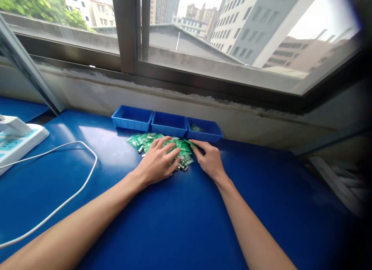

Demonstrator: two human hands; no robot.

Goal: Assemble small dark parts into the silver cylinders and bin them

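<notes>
- Clearly, two bare hands are at work, with two forearms reaching in over one blue table (pixel 162 231).
- One left hand (pixel 158 161): its fingers are parted and loosely curled, palm down over the heap; whether anything is caught beneath them I cannot tell.
- One right hand (pixel 209 159): thumb and index finger are nearly together, pinching one green packet (pixel 191 143) at the right edge of the heap.
- One heap of green packets (pixel 145 138), lying on the table between the hands and just in front of the bins; several overlap, too many and too covered to count.
- Several small metallic parts (pixel 183 168), loose along the heap's near edge, with at least one more at its left side; an exact count is not possible.
- Three blue bins in a row: left bin (pixel 132 125), middle bin (pixel 168 130) and right bin (pixel 205 137). Some small green contents (pixel 196 127) show inside the right one, their number unclear.
- One white power strip (pixel 37 135) at the far left, bearing one white plug (pixel 13 125).
- One white cable (pixel 87 177), curving across the table's left part.
</notes>
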